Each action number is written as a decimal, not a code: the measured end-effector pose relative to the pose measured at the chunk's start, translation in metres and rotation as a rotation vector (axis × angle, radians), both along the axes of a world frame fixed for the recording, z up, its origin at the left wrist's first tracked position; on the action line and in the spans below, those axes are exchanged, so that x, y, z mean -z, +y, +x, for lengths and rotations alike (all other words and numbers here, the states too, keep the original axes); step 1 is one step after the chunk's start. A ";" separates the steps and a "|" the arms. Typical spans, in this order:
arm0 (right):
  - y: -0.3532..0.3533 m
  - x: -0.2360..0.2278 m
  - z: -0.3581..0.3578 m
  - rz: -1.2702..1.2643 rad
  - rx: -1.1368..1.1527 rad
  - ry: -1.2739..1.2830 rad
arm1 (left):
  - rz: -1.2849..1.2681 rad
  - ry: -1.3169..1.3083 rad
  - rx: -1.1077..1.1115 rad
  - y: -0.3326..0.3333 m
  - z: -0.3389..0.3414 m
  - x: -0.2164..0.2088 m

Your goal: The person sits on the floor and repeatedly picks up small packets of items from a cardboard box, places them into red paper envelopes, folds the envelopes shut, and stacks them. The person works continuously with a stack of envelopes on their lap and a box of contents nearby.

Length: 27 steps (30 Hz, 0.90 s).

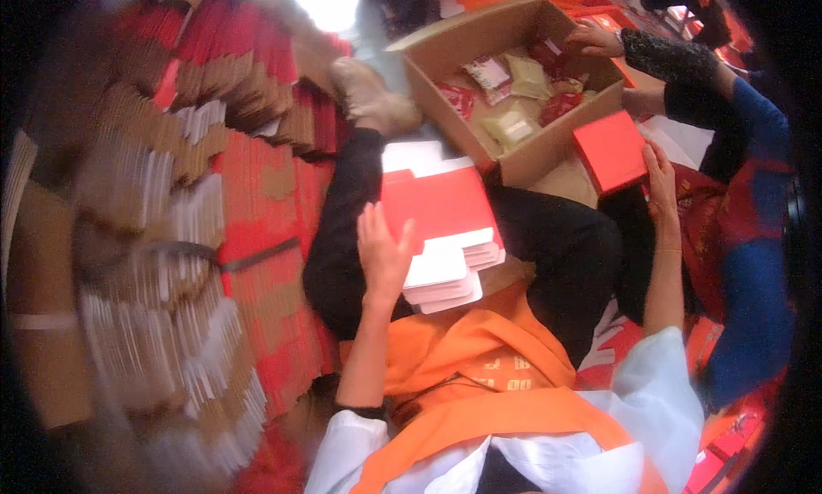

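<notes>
A stack of flat red-and-white carton blanks [441, 205] lies across my lap. My left hand [384, 250] rests on its left edge, fingers stretched out and thumb apart. Off to the right, my right hand [659, 179] holds a folded red box [610, 151] by its right side, beside the near right corner of a large cardboard box [561, 139]. My right fingertips are partly hidden behind the red box.
Small wrapped packets [511, 126] lie inside the cardboard box. At right, a co-worker's hand [595, 40] touches its rim; their other hand is near its side. Bundled flat cartons [257, 194] crowd the left, one strapped with a dark band [265, 254].
</notes>
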State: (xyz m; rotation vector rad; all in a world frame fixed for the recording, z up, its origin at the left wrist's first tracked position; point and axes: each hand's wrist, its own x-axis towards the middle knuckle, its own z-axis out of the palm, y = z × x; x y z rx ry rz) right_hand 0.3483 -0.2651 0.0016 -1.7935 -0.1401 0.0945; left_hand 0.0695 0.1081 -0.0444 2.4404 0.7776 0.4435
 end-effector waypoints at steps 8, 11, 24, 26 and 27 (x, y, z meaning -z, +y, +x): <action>-0.045 0.133 0.051 -0.604 -0.204 0.036 | 0.017 0.309 -0.026 -0.006 0.033 0.014; 0.022 0.097 0.025 -0.715 -0.289 -0.349 | 0.071 0.295 -0.081 0.004 0.025 0.025; 0.212 0.081 -0.197 -0.544 -0.846 -0.747 | -0.089 0.031 -0.087 0.007 0.039 0.012; 0.211 0.062 -0.196 -0.439 -0.905 -0.644 | -0.540 -0.190 -0.054 0.025 0.033 0.019; 0.206 0.049 -0.195 -0.399 -0.923 -0.584 | -0.900 -0.150 -0.091 0.024 0.029 0.006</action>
